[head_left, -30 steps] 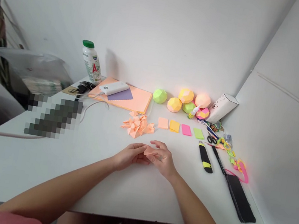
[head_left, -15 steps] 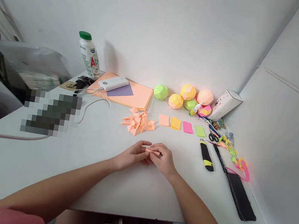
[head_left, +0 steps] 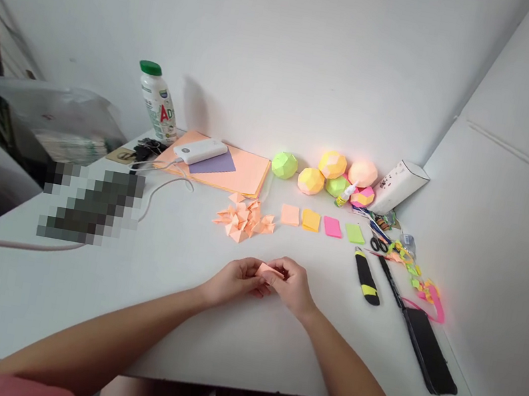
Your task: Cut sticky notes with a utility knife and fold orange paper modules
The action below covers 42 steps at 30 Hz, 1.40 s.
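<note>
A small peach piece of folded paper (head_left: 268,270) is held between my two hands above the white table (head_left: 160,336). My left hand (head_left: 239,281) pinches its left side, with the thumb in front. On the right side, the thumb and fingers of my right hand (head_left: 291,286) grip it. The fingers partly cover the paper, so its full shape is hidden. Just beyond my hands lies a pile of folded peach paper pieces (head_left: 241,220). Stacks of square paper in peach (head_left: 290,214), orange (head_left: 311,220), pink (head_left: 332,227) and green (head_left: 354,233) sit in a row behind.
Several faceted paper balls (head_left: 310,181) stand by the wall. To the right are a utility knife (head_left: 367,277), scissors (head_left: 379,244) and a black pouch (head_left: 429,351). A power bank (head_left: 200,151) lies on peach sheets (head_left: 248,172), near a bottle (head_left: 159,102); its cable (head_left: 148,199) crosses the left side.
The peach paper has turned in my fingers and now shows a broader face. Both hands have shifted slightly, still holding it. The view has moved a little.
</note>
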Available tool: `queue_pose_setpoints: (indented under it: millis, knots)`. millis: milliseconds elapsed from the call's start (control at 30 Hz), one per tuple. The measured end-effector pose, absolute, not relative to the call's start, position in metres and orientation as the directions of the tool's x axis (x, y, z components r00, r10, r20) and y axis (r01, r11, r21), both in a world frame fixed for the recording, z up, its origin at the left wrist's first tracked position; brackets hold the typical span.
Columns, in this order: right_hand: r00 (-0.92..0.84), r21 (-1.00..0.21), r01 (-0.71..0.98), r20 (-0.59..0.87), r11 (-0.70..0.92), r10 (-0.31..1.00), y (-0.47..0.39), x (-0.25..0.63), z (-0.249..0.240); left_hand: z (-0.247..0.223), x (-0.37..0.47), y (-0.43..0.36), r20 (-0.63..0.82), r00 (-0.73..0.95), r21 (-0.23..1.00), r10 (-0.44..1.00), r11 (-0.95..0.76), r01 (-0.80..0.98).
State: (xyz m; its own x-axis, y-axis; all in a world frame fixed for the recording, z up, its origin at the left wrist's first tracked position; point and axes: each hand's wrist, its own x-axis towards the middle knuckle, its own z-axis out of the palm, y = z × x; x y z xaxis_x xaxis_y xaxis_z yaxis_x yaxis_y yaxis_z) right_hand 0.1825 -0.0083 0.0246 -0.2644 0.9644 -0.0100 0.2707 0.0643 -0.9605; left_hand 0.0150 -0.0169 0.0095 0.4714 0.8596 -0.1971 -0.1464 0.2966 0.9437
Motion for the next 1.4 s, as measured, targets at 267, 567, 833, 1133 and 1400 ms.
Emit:
queue_pose_setpoints:
  millis: [267, 567, 833, 1133, 1400]
  knots:
    - [-0.272, -0.953, 0.301, -0.037, 0.048, 0.962, -0.005, 0.185, 0.020, 0.015, 0.013, -0.017, -0.238, 0.411, 0.924, 0.880, 0.335, -0.183]
    - [-0.261, -0.954, 0.296, -0.043, 0.037, 0.964, -0.007, 0.183, 0.029, 0.018, 0.013, -0.019, -0.232, 0.417, 0.928, 0.879, 0.328, -0.175]
    - [-0.273, -0.953, 0.301, -0.051, 0.035, 0.961, -0.007, 0.185, 0.026, 0.016, 0.013, -0.019, -0.230, 0.413, 0.931, 0.881, 0.323, -0.169]
    - [-0.281, -0.952, 0.299, -0.021, 0.066, 0.960, -0.009, 0.183, 0.031, 0.017, 0.013, -0.019, -0.235, 0.418, 0.943, 0.878, 0.310, -0.121]
    - [-0.291, -0.949, 0.307, -0.028, 0.066, 0.956, -0.009, 0.184, 0.029, 0.014, 0.012, -0.019, -0.221, 0.419, 0.945, 0.880, 0.299, -0.129]
